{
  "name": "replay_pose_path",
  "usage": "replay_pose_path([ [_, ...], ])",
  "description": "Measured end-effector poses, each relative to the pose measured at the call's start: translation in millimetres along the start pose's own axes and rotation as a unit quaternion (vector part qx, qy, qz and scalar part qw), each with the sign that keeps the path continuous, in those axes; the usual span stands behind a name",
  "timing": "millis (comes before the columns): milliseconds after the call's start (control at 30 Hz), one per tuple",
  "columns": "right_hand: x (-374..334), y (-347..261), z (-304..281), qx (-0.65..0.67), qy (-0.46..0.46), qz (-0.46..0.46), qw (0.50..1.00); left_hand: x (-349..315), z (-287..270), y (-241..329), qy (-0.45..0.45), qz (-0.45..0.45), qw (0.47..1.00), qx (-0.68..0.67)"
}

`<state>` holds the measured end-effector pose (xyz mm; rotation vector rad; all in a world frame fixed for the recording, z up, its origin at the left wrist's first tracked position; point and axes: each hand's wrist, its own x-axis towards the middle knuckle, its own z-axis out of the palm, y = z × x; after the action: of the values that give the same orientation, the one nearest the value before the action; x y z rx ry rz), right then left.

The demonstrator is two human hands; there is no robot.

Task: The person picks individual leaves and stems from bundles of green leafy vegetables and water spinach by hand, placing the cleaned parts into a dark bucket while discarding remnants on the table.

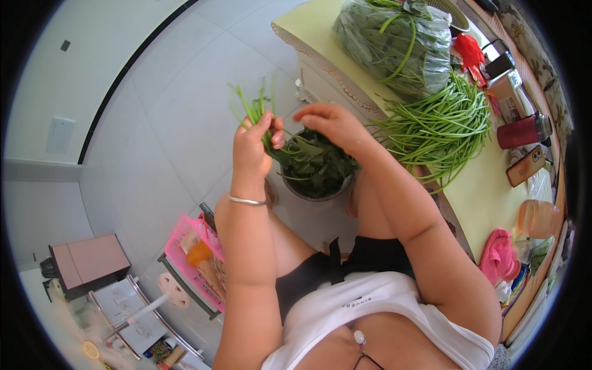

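My left hand point(256, 139) is closed around a small bunch of thin green leaf stems point(259, 110), whose cut-looking upper ends are smeared by motion. To its right, my right hand point(327, 125) hovers with its fingers loosely bent and apart, and nothing shows in it. Below both hands, a round bucket point(317, 198) stands on the floor between my legs, filled with dark green leaves point(314, 161). A large heap of long bare green stems point(439, 126) lies on the table beside my right forearm.
The yellow-topped table point(478, 203) runs along my right. It carries a clear plastic bag of greens point(394, 46), a dark red flask point(524, 131), a phone point(526, 165) and a pink cloth point(499, 256). A pink basket point(185, 237) stands left of my legs.
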<state>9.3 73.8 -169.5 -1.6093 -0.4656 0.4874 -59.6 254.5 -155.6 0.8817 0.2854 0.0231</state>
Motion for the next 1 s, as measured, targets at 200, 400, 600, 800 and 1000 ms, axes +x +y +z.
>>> replay_pose_path([
  [200,0,7,17,0.017,-0.080,0.042,0.996,-4,0,7,-0.014,0.023,0.999,-0.023],
  [400,-2,9,25,0.017,-0.051,-0.002,0.999,-4,-1,5,-0.040,0.031,0.998,-0.035],
  [600,-1,10,35,-0.044,0.035,0.034,0.998,-7,5,-2,-0.021,0.037,0.999,-0.026],
  [800,8,25,49,-0.033,0.171,-0.004,0.985,-3,4,-17,-0.024,0.032,0.999,-0.035],
  [1000,32,56,20,0.179,0.244,0.114,0.946,-12,12,-8,-0.052,0.098,0.992,-0.061],
])
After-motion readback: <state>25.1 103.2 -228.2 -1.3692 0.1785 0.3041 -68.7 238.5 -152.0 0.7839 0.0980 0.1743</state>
